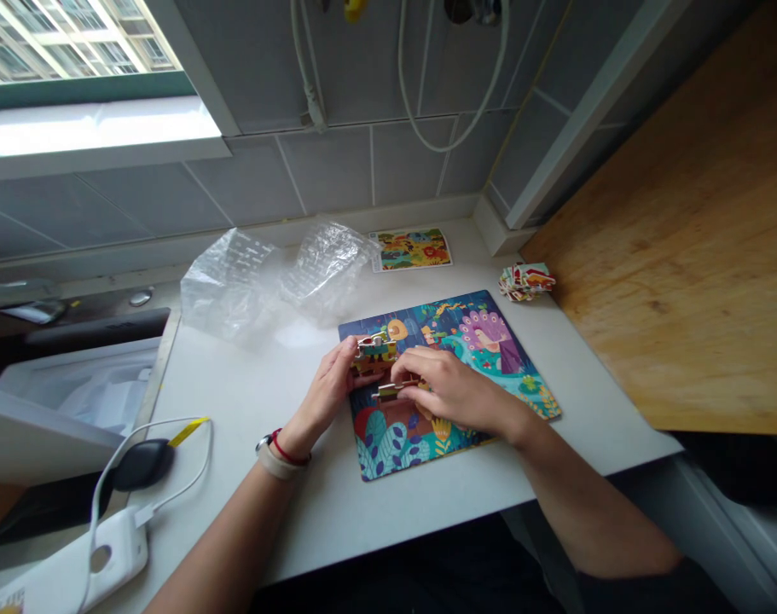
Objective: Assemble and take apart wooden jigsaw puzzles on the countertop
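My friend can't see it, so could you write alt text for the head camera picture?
A person's left hand holds flat, multicoloured pieces, the right hand at least one more piece, over a dark-blue, illustrated rectangular board on a white counter. Beyond lie crumpled clear plastic wrappers, a bright printed card and a pile of flat pieces.

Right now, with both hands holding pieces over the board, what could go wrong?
The left hand seems to grip several pieces, so one might slip.
The board is busily patterned; a dropped piece could blend in.
The pile looks loosely heaped, so a knock from the right hand might scatter it.
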`<act>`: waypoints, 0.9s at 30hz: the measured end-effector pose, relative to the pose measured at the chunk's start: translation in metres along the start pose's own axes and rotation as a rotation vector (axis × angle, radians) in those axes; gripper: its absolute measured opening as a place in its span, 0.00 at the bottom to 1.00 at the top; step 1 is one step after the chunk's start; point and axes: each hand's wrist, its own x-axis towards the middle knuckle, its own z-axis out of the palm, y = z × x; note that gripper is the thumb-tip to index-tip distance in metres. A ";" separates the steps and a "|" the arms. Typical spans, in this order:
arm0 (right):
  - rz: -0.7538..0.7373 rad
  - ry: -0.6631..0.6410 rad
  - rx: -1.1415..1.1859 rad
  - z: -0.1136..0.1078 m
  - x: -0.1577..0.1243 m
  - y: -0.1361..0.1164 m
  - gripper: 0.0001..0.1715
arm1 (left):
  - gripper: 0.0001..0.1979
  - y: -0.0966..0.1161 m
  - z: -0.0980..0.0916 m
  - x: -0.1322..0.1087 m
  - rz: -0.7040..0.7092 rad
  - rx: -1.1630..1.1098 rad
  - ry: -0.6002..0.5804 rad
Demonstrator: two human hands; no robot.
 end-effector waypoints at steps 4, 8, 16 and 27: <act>0.007 0.299 0.074 0.015 0.009 0.004 0.08 | 0.35 0.000 0.001 -0.002 0.003 0.057 -0.070; -0.011 0.531 -0.031 0.024 0.014 0.009 0.10 | 0.26 0.003 0.006 -0.003 0.110 0.217 -0.114; 0.185 0.565 0.040 -0.026 -0.002 0.022 0.13 | 0.25 0.001 0.005 0.000 0.070 0.160 -0.073; 0.278 -0.104 -0.505 -0.026 -0.025 0.021 0.25 | 0.24 0.000 0.005 0.000 0.058 0.146 -0.075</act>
